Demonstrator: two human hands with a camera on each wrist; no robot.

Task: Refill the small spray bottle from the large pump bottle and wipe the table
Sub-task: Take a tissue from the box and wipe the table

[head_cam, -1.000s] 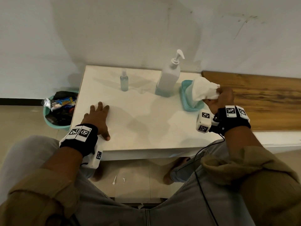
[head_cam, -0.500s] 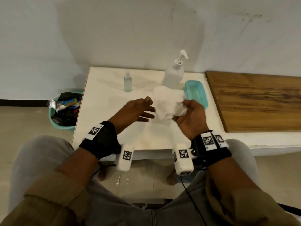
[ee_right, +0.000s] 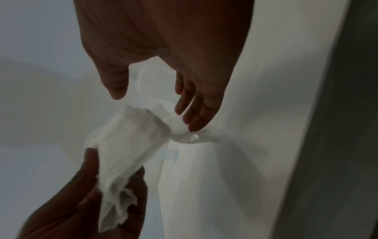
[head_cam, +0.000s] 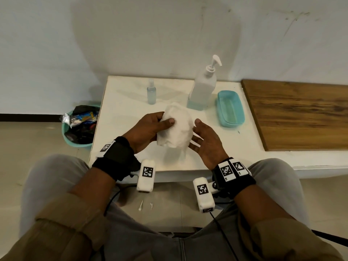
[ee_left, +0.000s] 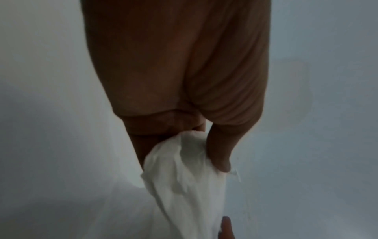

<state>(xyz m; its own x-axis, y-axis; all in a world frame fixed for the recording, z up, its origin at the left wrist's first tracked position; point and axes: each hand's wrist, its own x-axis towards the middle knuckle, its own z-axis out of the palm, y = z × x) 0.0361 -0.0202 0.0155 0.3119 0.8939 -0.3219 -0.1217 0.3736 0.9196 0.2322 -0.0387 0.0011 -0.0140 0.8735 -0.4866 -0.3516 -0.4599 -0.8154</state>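
our left hand (head_cam: 145,129) pinches the white tissue (head_cam: 176,129) above the desk (head_cam: 122,102). our right hand (head_cam: 205,142) is loose and holds nothing, just beside it. the tissue hangs long, pointing down at the desk.

2 bottles: 1 small spray bottle (head_cam: 151,93), 1 large pump bottle (head_cam: 204,87); 1 white tissue (head_cam: 177,129); 1 teal tray (head_cam: 230,108); 1 bin (head_cam: 80,127); 2 hands
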